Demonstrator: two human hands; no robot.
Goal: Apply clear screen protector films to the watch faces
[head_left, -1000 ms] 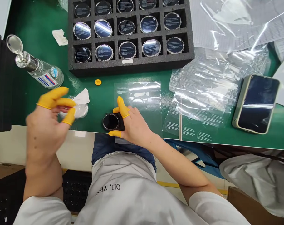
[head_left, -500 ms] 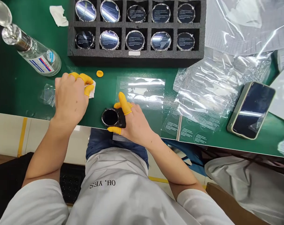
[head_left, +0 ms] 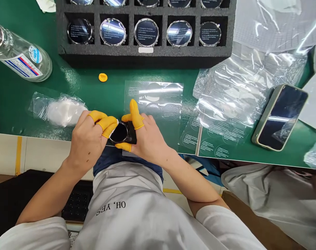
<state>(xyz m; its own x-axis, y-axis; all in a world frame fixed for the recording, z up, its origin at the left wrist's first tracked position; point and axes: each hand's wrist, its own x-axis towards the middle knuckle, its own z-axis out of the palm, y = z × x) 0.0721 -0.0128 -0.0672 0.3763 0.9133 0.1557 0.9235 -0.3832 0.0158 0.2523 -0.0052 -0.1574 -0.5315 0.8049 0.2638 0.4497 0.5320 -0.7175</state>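
Note:
My right hand [head_left: 144,137], with yellow finger cots, grips a round black watch body [head_left: 119,132] at the near edge of the green mat [head_left: 77,86]. My left hand [head_left: 89,139], also in yellow cots, pinches a small white wipe [head_left: 114,124] against the left rim of the watch's dark glass. A clear sheet of round protective films [head_left: 158,99] lies just beyond my right index finger.
A black foam tray [head_left: 144,52] of round watch bodies stands at the back. A glass bottle [head_left: 19,59] lies at the far left, a bag of white wipes [head_left: 57,111] beside my left hand. A loose yellow cot [head_left: 102,77], crumpled plastic sheets [head_left: 238,93] and a phone [head_left: 280,116] lie to the right.
My left hand went from raised and spread, down to the wipes, then right to the watch with a white wipe in its fingers. My right hand kept its hold on the watch.

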